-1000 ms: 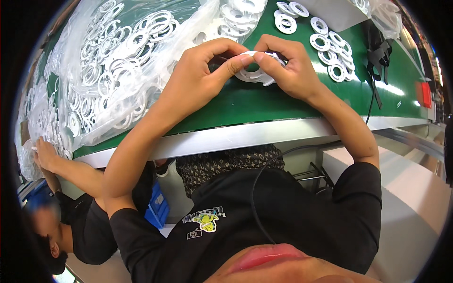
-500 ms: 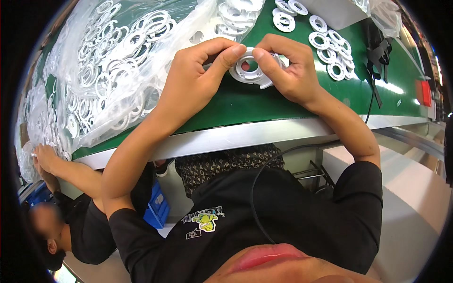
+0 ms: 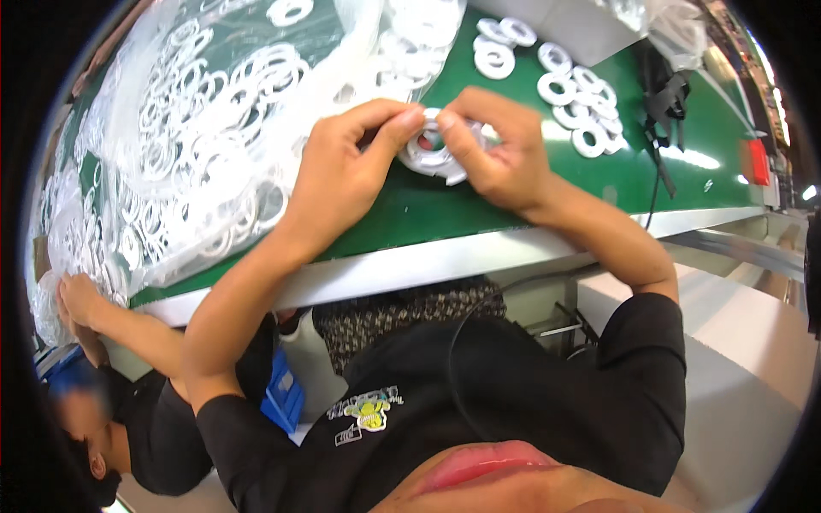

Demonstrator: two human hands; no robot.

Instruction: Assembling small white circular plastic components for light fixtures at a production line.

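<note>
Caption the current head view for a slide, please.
Left hand and right hand hold a white ring over a green table, loose rings at right.

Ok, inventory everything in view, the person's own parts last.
Held ring part: one, white, between both hands
Loose rings: many, white, left, among plastic
Plastic sheeting: uncountable, clear, left
Discs with holes: about ten, white, table, right
Table: one, green, silvery front edge, centre
Straps: bundle, black, right
Red object: one, red, far right
Bin: one, blue, below table, left
Co-worker: one, black-shirted, lower left
Shirt: one, black, bottom
Left hand: one, bare, at ring's left
Right hand: one, bare, at ring's right
</note>
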